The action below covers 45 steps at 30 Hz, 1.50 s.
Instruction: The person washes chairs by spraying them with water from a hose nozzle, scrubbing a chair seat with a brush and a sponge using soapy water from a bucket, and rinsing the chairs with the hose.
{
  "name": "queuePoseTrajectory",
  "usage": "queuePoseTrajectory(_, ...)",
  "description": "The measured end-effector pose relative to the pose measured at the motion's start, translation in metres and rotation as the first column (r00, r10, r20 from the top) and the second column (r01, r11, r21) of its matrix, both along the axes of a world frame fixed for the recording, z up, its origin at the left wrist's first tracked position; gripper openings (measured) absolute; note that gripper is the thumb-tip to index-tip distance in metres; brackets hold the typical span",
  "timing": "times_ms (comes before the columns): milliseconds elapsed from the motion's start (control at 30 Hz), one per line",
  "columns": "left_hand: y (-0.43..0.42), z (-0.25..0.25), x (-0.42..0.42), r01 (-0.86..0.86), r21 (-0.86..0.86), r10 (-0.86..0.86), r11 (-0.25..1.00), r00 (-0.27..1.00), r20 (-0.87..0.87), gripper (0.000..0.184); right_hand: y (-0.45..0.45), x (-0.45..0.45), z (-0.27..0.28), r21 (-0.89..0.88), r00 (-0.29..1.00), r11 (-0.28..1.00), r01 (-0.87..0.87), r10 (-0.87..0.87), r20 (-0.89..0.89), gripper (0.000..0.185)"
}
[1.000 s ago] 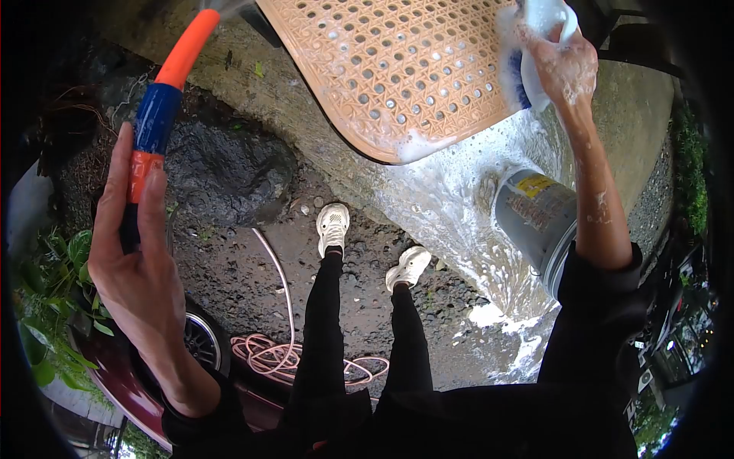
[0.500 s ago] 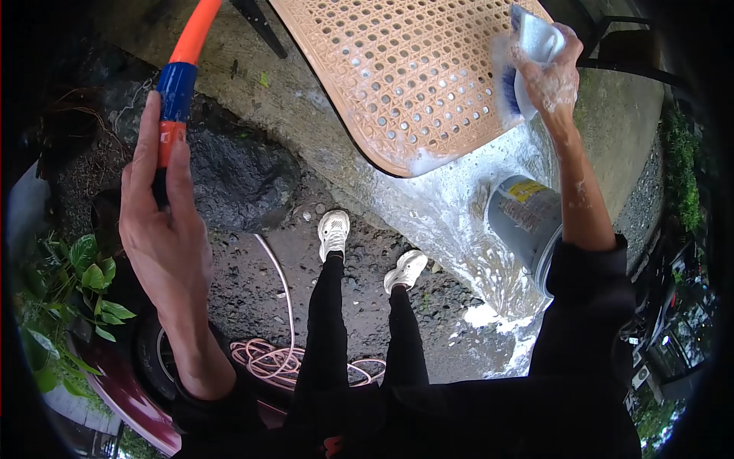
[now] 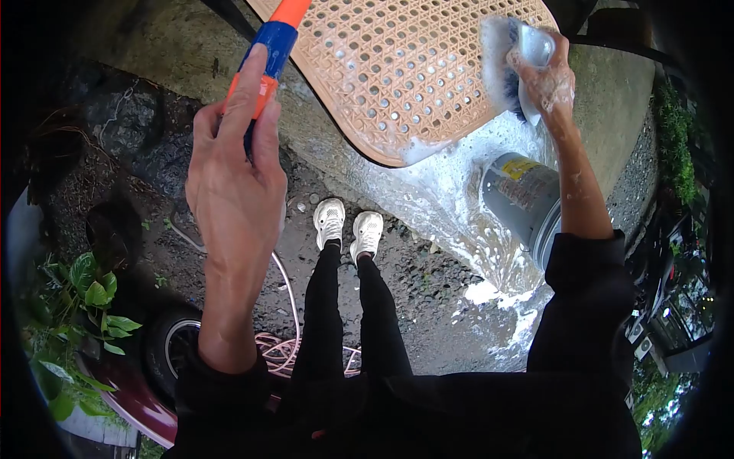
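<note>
Grips the orange-and-blue nozzle in the left hand, laying the index finger along the shaft, at far left, overlapping in view the left edge of the tan perforated panel. Holds the white scrub brush in the right hand, wrapping fingers around it, amid foam at the panel's right edge; cannot tell bristle contact beneath the suds. Note the gray bucket at right, nearer than the panel, beside suds on the concrete. Note pink hose at near left of center.
</note>
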<state>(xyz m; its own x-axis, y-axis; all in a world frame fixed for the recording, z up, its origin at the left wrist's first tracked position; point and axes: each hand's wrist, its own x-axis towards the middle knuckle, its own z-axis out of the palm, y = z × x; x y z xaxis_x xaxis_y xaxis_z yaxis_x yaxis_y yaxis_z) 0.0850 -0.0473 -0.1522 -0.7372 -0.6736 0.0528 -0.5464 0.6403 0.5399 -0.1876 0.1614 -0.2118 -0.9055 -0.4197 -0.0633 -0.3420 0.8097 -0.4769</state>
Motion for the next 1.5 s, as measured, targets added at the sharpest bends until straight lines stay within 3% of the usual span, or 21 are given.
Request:
queuePoseTrajectory(67, 0.001, 0.000, 0.003, 0.019, -0.013, -0.019, 1.000, 0.999, 0.027, 0.036, -0.008, 0.015, -0.002, 0.027, 0.998, 1.000, 0.015, -0.013, -0.062, 0.063)
queuePoseTrajectory(167, 0.004, -0.001, 0.008, -0.016, -0.005, 0.016, 1.000, 1.000, 0.005, 0.036, 0.027, 0.042, -0.008, 0.119, 0.936, 0.932, -0.343, 0.350, -0.043, 0.062)
queuePoseTrajectory(333, 0.010, 0.007, 0.022, -0.017, -0.049, 0.018, 0.999, 0.999, 0.031, 0.038, 0.001, 0.017, 0.008, 0.081, 0.993, 0.992, -0.094, 0.087, 0.080, 0.059)
queuePoseTrajectory(400, 0.010, 0.009, 0.023, -0.035, -0.035, 0.035, 0.999, 0.999, 0.008, 0.039, 0.011, 0.039, 0.002, 0.218, 0.960, 0.935, -0.281, 0.272, 0.073, 0.059)
queuePoseTrajectory(433, 0.008, 0.007, 0.024, -0.035, -0.043, 0.035, 0.998, 0.999, -0.003, 0.039, 0.022, 0.042, -0.004, 0.281, 0.903, 0.874, -0.398, 0.427, -0.048, 0.058)
queuePoseTrajectory(600, 0.012, 0.016, 0.028, -0.082, -0.023, 0.082, 0.996, 0.997, -0.004, 0.039, 0.005, 0.016, 0.009, 0.192, 0.962, 0.945, -0.265, 0.245, 0.119, 0.059)
queuePoseTrajectory(667, 0.013, 0.016, 0.028, -0.059, -0.053, 0.056, 0.997, 0.997, -0.058, 0.039, 0.005, 0.044, 0.015, 0.325, 0.962, 0.908, -0.264, 0.227, 0.150, 0.060)
queuePoseTrajectory(700, 0.014, 0.018, 0.028, -0.065, -0.059, 0.062, 0.996, 0.996, -0.060, 0.039, 0.023, 0.045, 0.002, 0.333, 0.930, 0.868, -0.367, 0.354, 0.102, 0.061)
queuePoseTrajectory(800, 0.014, 0.024, 0.030, -0.099, 0.033, 0.098, 0.995, 0.995, 0.030, 0.041, 0.021, 0.005, 0.004, 0.342, 0.907, 0.845, -0.411, 0.417, 0.059, 0.060)
queuePoseTrajectory(833, 0.012, 0.023, 0.034, -0.099, -0.009, 0.100, 0.995, 0.994, 0.046, 0.041, 0.005, -0.001, 0.015, 0.336, 0.957, 0.896, -0.289, 0.269, 0.105, 0.060)
queuePoseTrajectory(900, 0.005, 0.025, 0.044, -0.108, -0.063, 0.111, 0.992, 0.993, 0.046, 0.041, -0.009, 0.010, 0.019, 0.335, 0.973, 0.914, -0.229, 0.217, 0.075, 0.059)
queuePoseTrajectory(933, -0.005, 0.027, 0.054, -0.181, -0.083, 0.190, 0.980, 0.974, 0.122, 0.041, -0.014, 0.016, 0.021, 0.342, 0.987, 0.926, -0.160, 0.154, 0.046, 0.058)
queuePoseTrajectory(967, -0.018, 0.027, 0.064, -0.252, -0.108, 0.268, 0.962, 0.945, 0.187, 0.041, -0.009, 0.029, 0.019, 0.416, 0.964, 0.871, -0.261, 0.253, 0.076, 0.059)
queuePoseTrajectory(1000, -0.034, 0.024, 0.078, -0.294, -0.106, 0.311, 0.950, 0.921, 0.235, 0.042, 0.002, 0.043, 0.020, 0.355, 0.932, 0.863, -0.360, 0.345, 0.106, 0.058)
queuePoseTrajectory(1067, -0.073, 0.011, 0.126, -0.395, -0.120, 0.408, 0.911, 0.816, 0.410, 0.043, 0.018, 0.035, 0.021, 0.407, 0.885, 0.788, -0.461, 0.443, 0.144, 0.056)
queuePoseTrajectory(1100, -0.098, -0.001, 0.154, -0.447, -0.141, 0.451, 0.883, 0.728, 0.516, 0.043, 0.016, 0.022, 0.026, 0.380, 0.899, 0.816, -0.436, 0.416, 0.139, 0.054)
queuePoseTrajectory(1167, -0.148, -0.044, 0.246, -0.405, -0.229, 0.463, 0.885, 0.728, 0.506, 0.045, -0.001, -0.013, 0.020, 0.322, 0.938, 0.882, -0.344, 0.340, 0.070, 0.048)
queuePoseTrajectory(1267, -0.169, -0.064, 0.342, -0.527, -0.277, 0.578, 0.803, 0.576, 0.578, 0.049, -0.016, 0.017, 0.021, 0.404, 0.977, 0.889, -0.214, 0.188, 0.104, 0.050)
queuePoseTrajectory(1333, -0.160, -0.068, 0.375, -0.561, -0.301, 0.617, 0.771, 0.542, 0.571, 0.050, 0.010, 0.035, 0.020, 0.422, 0.938, 0.838, -0.346, 0.324, 0.126, 0.058)
queuePoseTrajectory(1433, -0.136, -0.079, 0.405, -0.601, -0.282, 0.633, 0.747, 0.515, 0.579, 0.049, 0.011, 0.013, 0.025, 0.429, 0.923, 0.818, -0.384, 0.331, 0.196, 0.060)
queuePoseTrajectory(1500, -0.127, -0.079, 0.404, -0.608, -0.289, 0.639, 0.740, 0.500, 0.585, 0.048, -0.009, 0.010, 0.028, 0.387, 0.976, 0.902, -0.193, 0.136, 0.170, 0.063)
